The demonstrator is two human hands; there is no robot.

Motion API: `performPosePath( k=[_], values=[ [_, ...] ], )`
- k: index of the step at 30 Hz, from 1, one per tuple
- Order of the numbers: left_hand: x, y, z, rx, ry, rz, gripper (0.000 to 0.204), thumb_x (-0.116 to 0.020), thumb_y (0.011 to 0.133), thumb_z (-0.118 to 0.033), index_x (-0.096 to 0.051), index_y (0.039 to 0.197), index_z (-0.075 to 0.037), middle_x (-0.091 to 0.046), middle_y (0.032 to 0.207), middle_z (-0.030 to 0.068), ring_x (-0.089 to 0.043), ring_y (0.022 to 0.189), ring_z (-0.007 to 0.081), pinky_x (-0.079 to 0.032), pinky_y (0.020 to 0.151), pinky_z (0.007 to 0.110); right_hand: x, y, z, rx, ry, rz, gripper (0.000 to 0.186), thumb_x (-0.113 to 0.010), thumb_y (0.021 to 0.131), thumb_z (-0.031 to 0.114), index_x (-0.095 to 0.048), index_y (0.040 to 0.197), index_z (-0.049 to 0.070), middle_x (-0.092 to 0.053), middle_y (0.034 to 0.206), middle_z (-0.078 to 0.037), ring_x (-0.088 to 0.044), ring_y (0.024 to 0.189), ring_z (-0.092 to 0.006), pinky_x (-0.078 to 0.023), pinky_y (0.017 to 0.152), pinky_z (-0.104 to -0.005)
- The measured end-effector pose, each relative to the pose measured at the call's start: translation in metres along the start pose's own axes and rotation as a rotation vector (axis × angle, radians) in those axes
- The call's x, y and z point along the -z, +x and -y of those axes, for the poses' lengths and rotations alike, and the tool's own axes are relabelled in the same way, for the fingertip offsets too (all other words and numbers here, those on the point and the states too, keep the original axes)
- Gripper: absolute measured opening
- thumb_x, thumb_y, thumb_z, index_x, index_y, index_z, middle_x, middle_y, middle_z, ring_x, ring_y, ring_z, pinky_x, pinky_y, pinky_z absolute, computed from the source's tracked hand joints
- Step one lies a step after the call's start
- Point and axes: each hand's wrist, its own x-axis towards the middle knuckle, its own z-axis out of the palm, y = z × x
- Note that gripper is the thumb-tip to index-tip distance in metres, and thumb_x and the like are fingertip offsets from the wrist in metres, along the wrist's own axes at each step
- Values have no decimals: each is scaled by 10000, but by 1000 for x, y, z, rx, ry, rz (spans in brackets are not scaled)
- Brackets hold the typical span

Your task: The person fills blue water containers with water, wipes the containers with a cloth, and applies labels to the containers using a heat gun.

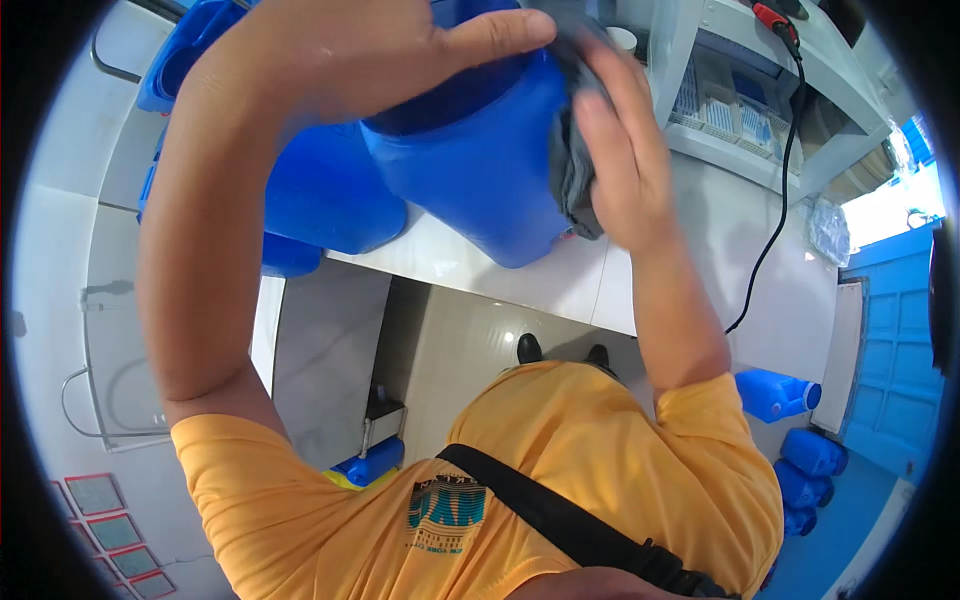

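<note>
A large blue plastic container (470, 180) stands tilted on the white counter in front of me. My left hand (390, 60) lies across its top and holds it there, the thumb stretched out to the right and the other fingers mostly hidden. A dark grey cloth (574, 170) is in my right hand (625, 140), pressed against the container's right side. The right fingers are slightly blurred. Close by on the left stands another blue container (330, 190), partly behind my left forearm.
A white-framed cabinet (720, 110) with small trays stands at the back right. A black cable (785, 190) runs down over the counter (690, 250) from a red-and-black tool (776, 22). More blue jugs (775, 395) sit at the right, near a blue door (895, 340).
</note>
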Motion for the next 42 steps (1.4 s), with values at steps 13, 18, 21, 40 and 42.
performPosePath(
  k=[13,18,21,40,42],
  values=[
    [-105,10,67,-469,-45,-791,719,-705,864,-514,-548,1378,-36,-579,1360,184,-546,1251,371,-413,1070,435,0,-48,-124,-1061,591,-88,548,-502,1008,324,-411,1507,117,-425,1522,-160,-394,1397,-269,-311,1153,-377],
    [-102,28,95,-757,-243,-750,755,-768,808,-484,-559,1358,-12,-591,1348,173,-551,1240,376,-413,1073,444,-17,97,-68,-669,671,327,552,-525,995,303,-420,1506,120,-558,1383,-135,-574,1198,-226,-481,979,-362],
    [-100,40,93,-867,-256,-781,749,-791,782,-461,-571,1347,-21,-611,1311,172,-562,1212,379,-425,1061,444,-48,158,-90,-565,247,439,529,-522,999,278,-434,1489,100,-595,1321,-126,-619,1116,-218,-517,914,-349],
    [-202,0,66,-718,-387,-1587,710,-637,851,-566,-468,1409,-160,-461,1411,207,-387,1330,426,-275,1100,526,-32,-64,-22,269,-310,-33,591,-430,1004,315,-346,1494,-4,-306,1546,-235,-202,1453,-414,-214,1173,-508],
    [-273,-21,47,-827,-565,-1474,762,-505,909,-652,-345,1513,-216,-303,1534,234,-227,1431,463,-171,1152,579,-53,-70,10,458,-461,95,597,-482,979,347,-400,1483,38,-235,1575,-254,-74,1484,-492,-151,1177,-571]
  ],
)
